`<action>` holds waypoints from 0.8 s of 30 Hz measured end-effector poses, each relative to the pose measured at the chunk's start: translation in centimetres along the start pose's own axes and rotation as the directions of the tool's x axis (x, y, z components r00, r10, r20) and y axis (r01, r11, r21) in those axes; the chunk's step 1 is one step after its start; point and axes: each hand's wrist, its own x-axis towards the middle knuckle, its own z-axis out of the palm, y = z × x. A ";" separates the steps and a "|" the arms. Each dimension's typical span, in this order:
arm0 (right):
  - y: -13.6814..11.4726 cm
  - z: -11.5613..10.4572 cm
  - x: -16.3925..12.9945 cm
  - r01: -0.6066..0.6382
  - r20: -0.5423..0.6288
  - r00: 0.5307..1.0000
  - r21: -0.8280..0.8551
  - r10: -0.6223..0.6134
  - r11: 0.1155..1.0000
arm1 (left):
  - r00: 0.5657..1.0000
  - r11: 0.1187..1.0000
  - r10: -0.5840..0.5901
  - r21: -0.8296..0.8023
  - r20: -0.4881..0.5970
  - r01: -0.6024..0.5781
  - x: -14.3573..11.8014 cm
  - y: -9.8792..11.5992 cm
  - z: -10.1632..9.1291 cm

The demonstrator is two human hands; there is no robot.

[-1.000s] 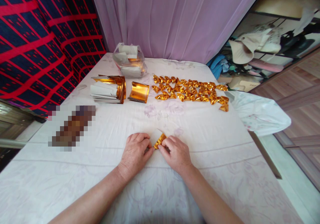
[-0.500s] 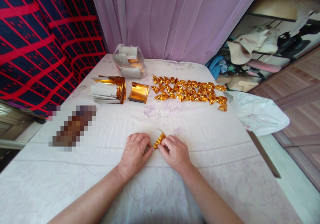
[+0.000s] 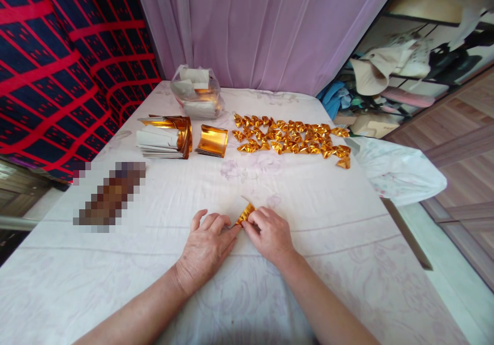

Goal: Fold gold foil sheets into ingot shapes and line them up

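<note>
Between my hands, low over the cloth-covered table, is a partly folded piece of gold foil paper (image 3: pixel 245 213) with a pale edge at its top. My right hand (image 3: pixel 269 233) is closed, pinching its right side and lower edge between thumb and fingers. My left hand (image 3: pixel 208 239) is closed on the lower left corner with thumb and index finger, its little finger raised. Farther back lie rows of folded gold foil pieces (image 3: pixel 295 137). A small stack of gold foil sheets (image 3: pixel 213 142) sits left of them, beside a larger fanned stack of foil-and-white sheets (image 3: pixel 160 142).
A clear plastic bag (image 3: pixel 196 95) holding more sheets stands at the back. A pixelated brown patch (image 3: pixel 110 196) is at the left of the tablecloth (image 3: pixel 154 268). A white plastic bag (image 3: pixel 401 173) hangs past the right edge, near crowded shelves (image 3: pixel 389 77).
My left fingers have shifted over the foil paper's left side, and the little finger has lifted. The white flap that faced up now shows only as a thin edge. My right hand stays nearly still.
</note>
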 end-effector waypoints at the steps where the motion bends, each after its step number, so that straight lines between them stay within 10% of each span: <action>1: 0.0 0.0 0.0 0.000 -0.002 1.000 0.001 0.000 1.000 | 1.000 1.000 -0.006 0.009 0.002 0.006 -0.1 0.1 0.0; 24: 0.0 0.0 0.0 -0.015 -0.003 1.000 0.005 0.015 1.000 | 0.999 1.000 -0.004 0.028 0.039 0.002 0.1 0.4 0.1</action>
